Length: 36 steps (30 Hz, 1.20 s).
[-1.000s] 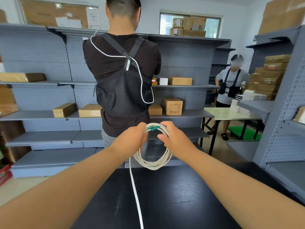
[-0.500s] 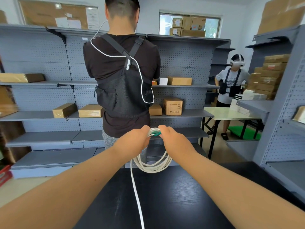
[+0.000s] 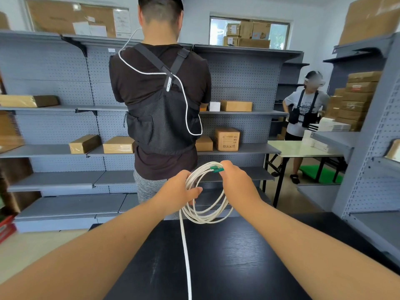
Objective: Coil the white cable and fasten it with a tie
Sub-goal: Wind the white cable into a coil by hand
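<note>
White cable, part-coiled, held above table edge

White cable (image 3: 205, 213): thin, round, smooth-jacketed cord, gathered into several loose loops that hang in mid-air between both hands, just over the far edge of the table (image 3: 227, 256). One uncoiled tail drops from the left side of the coil and runs near along the table top, out of the bottom of view. Green connector (image 3: 217, 169) at the top of the coil.

Left hand (image 3: 179, 191): closed around the left side of the loops, thumb across the strands.
Right hand (image 3: 236, 180): pinching the top of the coil at the green connector.

Handling, judged: light, limp yet springy; loops likely to splay or slip if the grip loosens. Best held where strands bunch together, with the connector end kept pinned. No tie visible.

Table: black, matt, fine wood grain, flat.
</note>
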Available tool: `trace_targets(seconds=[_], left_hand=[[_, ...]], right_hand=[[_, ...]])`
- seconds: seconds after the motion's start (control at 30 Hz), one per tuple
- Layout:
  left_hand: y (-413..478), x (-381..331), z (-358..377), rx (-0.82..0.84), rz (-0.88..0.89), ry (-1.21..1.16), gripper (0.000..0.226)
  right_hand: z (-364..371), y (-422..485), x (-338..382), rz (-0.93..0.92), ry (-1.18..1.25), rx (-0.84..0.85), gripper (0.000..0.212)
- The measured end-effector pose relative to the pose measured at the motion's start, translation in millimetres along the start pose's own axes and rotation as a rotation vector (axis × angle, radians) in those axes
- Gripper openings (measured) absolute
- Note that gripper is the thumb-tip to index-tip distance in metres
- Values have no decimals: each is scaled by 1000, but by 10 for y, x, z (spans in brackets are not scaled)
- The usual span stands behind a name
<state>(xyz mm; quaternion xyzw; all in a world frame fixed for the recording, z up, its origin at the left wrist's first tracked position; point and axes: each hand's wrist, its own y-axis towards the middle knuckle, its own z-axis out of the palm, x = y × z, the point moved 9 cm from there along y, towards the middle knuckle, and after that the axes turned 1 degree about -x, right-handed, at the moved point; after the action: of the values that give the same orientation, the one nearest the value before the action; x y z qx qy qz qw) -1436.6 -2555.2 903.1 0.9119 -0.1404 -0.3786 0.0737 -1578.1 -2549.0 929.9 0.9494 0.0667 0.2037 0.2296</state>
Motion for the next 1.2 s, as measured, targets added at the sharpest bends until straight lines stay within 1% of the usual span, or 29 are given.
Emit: trace_targets(seconds=[0.1,0.17,0.27,0.33,0.4,0.53,0.63,0.73,0.83,0.9,1.0,1.2], left_hand=[[-3,-39,-29,-41,25,-182,12],[-1,-70,-82,-76,64,-206,12],[11,-98,-112,-64,97,-190,20],[20,-117,-123,-32,98,-277,25],[27,-137,-157,-14,78,-410,27],[86,-152,-211,50,-27,-692,26],[141,-179,-298,77,-46,-778,33],[210,-223,-448,37,-15,-729,40],[318,-350,-646,-25,72,-681,38],[385,-460,-823,-82,134,-607,35],[472,-606,-1079,-167,191,-476,37],[616,-882,-1457,-279,310,-290,34]], right_hand=[[-45,10,-21,18,32,-27,21],[-62,10,-27,22,43,-43,21],[-89,17,2,9,39,-50,20],[-133,50,34,-12,22,-59,20],[-195,105,66,-27,17,-78,20],[-328,223,156,-44,20,-117,20],[-412,288,247,-64,31,-141,20],[-502,348,349,-78,39,-158,22],[-633,442,452,-78,40,-195,23],[-730,520,521,-81,45,-235,22],[-849,627,627,-103,79,-293,22],[-1055,796,724,-78,171,-362,22]])
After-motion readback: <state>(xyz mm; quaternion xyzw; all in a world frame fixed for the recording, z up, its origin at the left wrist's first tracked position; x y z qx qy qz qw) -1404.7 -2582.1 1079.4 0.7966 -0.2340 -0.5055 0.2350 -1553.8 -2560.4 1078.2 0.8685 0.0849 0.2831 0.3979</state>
